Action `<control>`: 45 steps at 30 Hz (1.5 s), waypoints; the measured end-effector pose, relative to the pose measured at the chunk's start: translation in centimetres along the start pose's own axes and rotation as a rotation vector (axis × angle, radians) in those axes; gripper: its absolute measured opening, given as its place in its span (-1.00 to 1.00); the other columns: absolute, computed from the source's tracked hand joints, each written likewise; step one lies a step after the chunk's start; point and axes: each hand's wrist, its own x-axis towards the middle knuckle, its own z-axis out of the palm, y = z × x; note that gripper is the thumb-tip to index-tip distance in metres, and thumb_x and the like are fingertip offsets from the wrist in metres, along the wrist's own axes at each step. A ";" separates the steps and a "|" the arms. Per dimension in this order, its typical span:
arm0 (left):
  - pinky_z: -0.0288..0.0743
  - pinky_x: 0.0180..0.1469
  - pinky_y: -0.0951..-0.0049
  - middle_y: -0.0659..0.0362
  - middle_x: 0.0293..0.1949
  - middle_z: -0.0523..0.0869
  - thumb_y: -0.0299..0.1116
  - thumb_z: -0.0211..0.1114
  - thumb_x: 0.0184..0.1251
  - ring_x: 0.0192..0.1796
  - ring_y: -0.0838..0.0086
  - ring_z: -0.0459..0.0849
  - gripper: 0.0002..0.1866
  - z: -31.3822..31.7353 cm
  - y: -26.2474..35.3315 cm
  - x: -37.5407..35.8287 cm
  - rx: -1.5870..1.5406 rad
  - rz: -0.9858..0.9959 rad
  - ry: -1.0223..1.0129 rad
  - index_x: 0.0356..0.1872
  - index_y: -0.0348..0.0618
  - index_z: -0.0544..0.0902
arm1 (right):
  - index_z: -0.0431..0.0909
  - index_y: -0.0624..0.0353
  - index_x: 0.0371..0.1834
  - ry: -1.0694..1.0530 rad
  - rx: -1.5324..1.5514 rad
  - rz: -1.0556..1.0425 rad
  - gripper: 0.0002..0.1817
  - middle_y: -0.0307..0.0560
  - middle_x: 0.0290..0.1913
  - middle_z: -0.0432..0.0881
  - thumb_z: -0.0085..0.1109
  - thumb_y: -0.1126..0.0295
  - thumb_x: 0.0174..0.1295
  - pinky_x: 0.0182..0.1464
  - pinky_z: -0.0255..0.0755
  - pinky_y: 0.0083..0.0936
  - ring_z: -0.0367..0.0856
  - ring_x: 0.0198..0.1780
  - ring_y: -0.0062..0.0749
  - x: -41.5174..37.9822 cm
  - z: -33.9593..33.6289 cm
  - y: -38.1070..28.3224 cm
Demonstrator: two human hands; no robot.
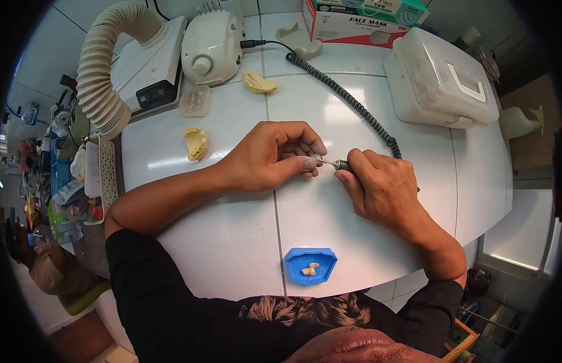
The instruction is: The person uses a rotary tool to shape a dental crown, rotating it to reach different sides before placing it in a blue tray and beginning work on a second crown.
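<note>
My left hand [267, 156] is closed, pinching a small whitish piece [318, 157] between thumb and fingers; the fingertips hide most of its shape. Wrapped around a rotary handpiece [341, 164], my right hand [383, 184] points its thin bur leftward at that piece. The bur's tip is at or very near it; contact is too small to tell. From the handpiece a black coiled cord [347, 97] runs back to a white control unit [212, 48]. Nearer my body sits a blue tray [291, 264] with a few tooth-coloured pieces [310, 270] in it.
Two yellowish plaster dental casts [196, 144] lie left and behind my hands. A small clear box [195, 100] stands near the control unit. At the back left is a machine with a ribbed hose [93, 78]. A white case [438, 78] and face mask box [353, 27] occupy the back right.
</note>
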 end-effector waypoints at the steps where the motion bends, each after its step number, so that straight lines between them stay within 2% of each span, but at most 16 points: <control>1: 0.81 0.27 0.40 0.05 0.04 0.80 -0.59 0.33 0.67 0.13 0.44 0.87 -0.79 0.0 0.0 0.0 0.005 -0.001 0.001 0.20 -0.38 0.64 | 0.57 0.09 -0.26 -0.002 -0.001 -0.007 -0.67 -0.19 -0.52 0.55 0.39 0.12 0.57 -0.55 0.42 -0.27 0.61 -0.58 -0.25 0.0 0.0 0.0; 13: 0.81 0.27 0.39 0.06 0.04 0.80 -0.60 0.35 0.64 0.13 0.44 0.87 -0.77 0.0 -0.1 0.0 -0.012 -0.003 -0.003 0.21 -0.39 0.64 | 0.57 0.09 -0.26 -0.011 0.003 0.010 -0.67 -0.18 -0.51 0.55 0.40 0.12 0.56 -0.54 0.44 -0.26 0.65 -0.55 -0.24 0.1 -0.1 0.0; 28: 0.78 0.24 0.48 0.09 0.02 0.84 -0.52 0.46 0.58 0.08 0.51 0.87 -0.73 0.1 0.3 -0.1 0.083 -0.004 0.041 0.18 -0.38 0.72 | 0.58 0.10 -0.26 -0.004 0.009 0.010 -0.67 -0.19 -0.52 0.54 0.41 0.12 0.55 -0.54 0.43 -0.26 0.63 -0.57 -0.24 0.0 -0.1 0.0; 45: 0.74 0.21 0.51 0.11 0.02 0.85 -0.51 0.45 0.59 0.07 0.56 0.83 -0.73 0.1 0.0 -0.1 0.110 0.018 0.040 0.21 -0.36 0.77 | 0.59 0.10 -0.25 -0.017 0.017 0.004 -0.67 -0.17 -0.51 0.55 0.39 0.11 0.56 -0.53 0.44 -0.24 0.66 -0.54 -0.21 0.0 -0.2 0.0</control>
